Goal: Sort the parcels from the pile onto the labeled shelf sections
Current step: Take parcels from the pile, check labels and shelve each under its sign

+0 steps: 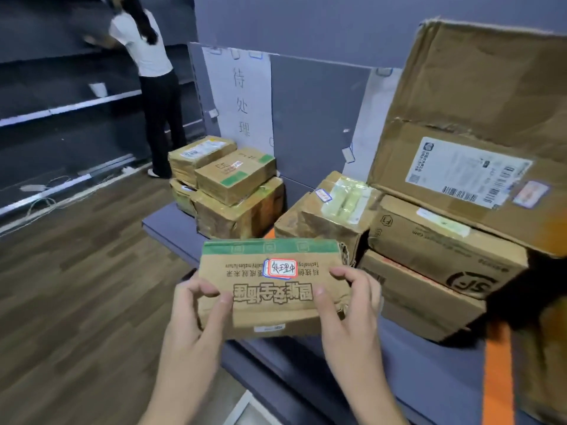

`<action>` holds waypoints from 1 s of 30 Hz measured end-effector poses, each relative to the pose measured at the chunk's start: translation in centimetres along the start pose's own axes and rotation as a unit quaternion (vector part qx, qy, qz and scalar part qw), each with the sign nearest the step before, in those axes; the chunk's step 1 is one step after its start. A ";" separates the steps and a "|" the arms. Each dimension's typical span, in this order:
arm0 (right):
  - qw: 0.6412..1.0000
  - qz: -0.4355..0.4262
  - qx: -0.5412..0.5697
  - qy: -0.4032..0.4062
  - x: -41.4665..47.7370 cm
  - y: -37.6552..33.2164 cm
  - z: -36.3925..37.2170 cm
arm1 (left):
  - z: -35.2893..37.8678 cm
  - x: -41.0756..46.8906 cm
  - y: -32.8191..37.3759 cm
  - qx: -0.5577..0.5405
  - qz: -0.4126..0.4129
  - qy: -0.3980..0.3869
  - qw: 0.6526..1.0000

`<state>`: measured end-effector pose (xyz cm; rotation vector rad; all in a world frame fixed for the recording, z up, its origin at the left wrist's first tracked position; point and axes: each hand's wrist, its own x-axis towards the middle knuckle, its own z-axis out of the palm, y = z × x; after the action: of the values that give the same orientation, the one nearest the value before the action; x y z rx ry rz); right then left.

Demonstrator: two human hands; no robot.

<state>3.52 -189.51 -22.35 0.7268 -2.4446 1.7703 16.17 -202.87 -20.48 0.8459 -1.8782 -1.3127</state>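
Note:
A flat brown cardboard parcel (270, 289) with a green strip and a red-framed handwritten sticker is held in front of me, its print upside down. My left hand (196, 314) grips its left end, thumb on the top face. My right hand (346, 308) grips its right end the same way. Behind it, on a low grey platform (171, 222), lies the pile: a stack of taped boxes (233, 191) at the back left, a yellow-taped box (331, 210) in the middle, and large boxes (445, 246) stacked on the right.
A white paper sign (242, 96) with handwritten characters hangs on the grey back panel. Dark shelves (61, 108) run along the left wall, where a person (150, 72) in a white top stands facing them. Wood-pattern floor (76, 286) lies to the left. An orange strip (497, 372) is at lower right.

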 end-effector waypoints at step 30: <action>0.927 0.196 -0.234 0.220 17.4 -2.4 6.3 | 12.9 28.5 1.3 -0.053 0.101 -0.318 0.941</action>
<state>-9.54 -201.86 -17.23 -0.1944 -2.6225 1.1578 -10.38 -219.24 -17.76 0.1559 -2.2709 -1.6624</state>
